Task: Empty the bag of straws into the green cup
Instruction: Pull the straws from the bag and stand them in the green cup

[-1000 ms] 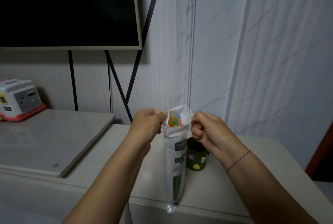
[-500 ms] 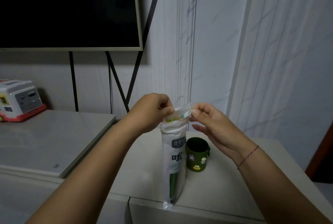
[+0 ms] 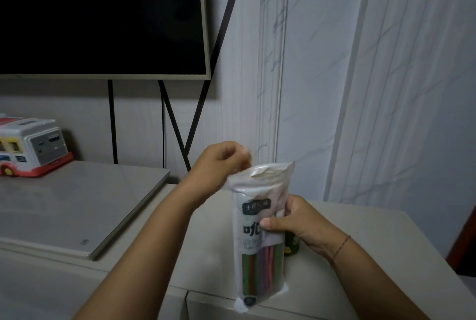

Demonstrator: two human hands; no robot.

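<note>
Grip, left: your left hand (image 3: 223, 162) is pinched on the upper left corner of the tall white plastic bag of coloured straws (image 3: 260, 237), fingers curled in at the bag's crumpled mouth.
Grip, right: your right hand (image 3: 296, 221) is wrapped around the bag's middle from the right side, thumb lying across the printed front, fingers hidden behind it.
Far left: you have a white and red toy bus (image 3: 31, 148) standing on a pale grey slab (image 3: 85, 206) that lies raised on the left part of the tabletop.
Above left: you see a large dark screen in a pale frame (image 3: 103, 18) with thin black stand legs (image 3: 177, 123) crossing below it against the wall.
Bag: you hold it upright, its bottom end at the front edge of the cream tabletop (image 3: 360, 255); whether it touches the surface, you cannot tell. Green, purple, red straws show through the clear lower part. The top is open and rumpled.
Green cup: the dark green cup with a small cartoon sticker (image 3: 291, 245) stands on the tabletop just behind and right of the bag, mostly hidden by bag and your right hand.
Right wrist: you wear a thin red string bracelet (image 3: 340, 247).
Far right: pale marbled wall panels (image 3: 399, 87) rise behind the tabletop.
</note>
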